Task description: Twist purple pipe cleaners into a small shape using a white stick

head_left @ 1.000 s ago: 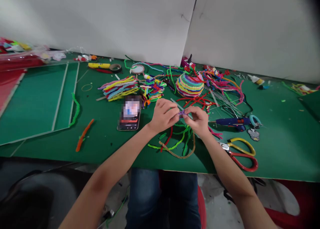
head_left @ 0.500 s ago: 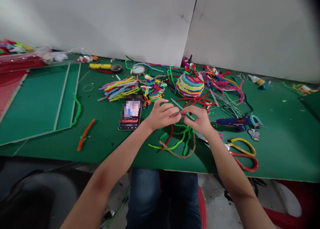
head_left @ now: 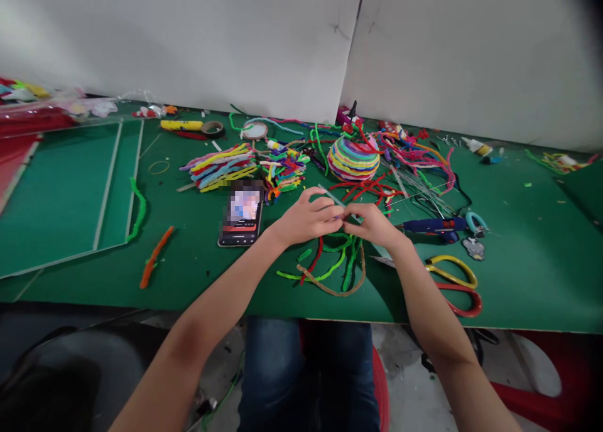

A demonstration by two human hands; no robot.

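My left hand (head_left: 311,217) and my right hand (head_left: 370,223) meet fingertip to fingertip above the green table. Both are closed in a pinch; a small purplish bit shows between them, too small to name. Under and in front of them lie loose pipe cleaners: a bright green one (head_left: 325,277), a tan one (head_left: 340,293) and a red one (head_left: 318,256). Beyond my fingers sits a striped, multicoloured dome (head_left: 354,158) of wound pipe cleaners. Left of my left hand lies a phone (head_left: 241,212) with a lit screen.
Scissors (head_left: 456,286) with yellow and red handles lie by my right forearm, and a blue glue gun (head_left: 433,227) beyond them. Bundled pipe cleaners (head_left: 221,167) stand behind the phone. An orange piece (head_left: 156,256) lies at left. A grey wall (head_left: 211,43) closes the back.
The view has shifted slightly, so the table things sit a little further left. My hands stay together, with the fingertips turned a little and the left fingers more curled.
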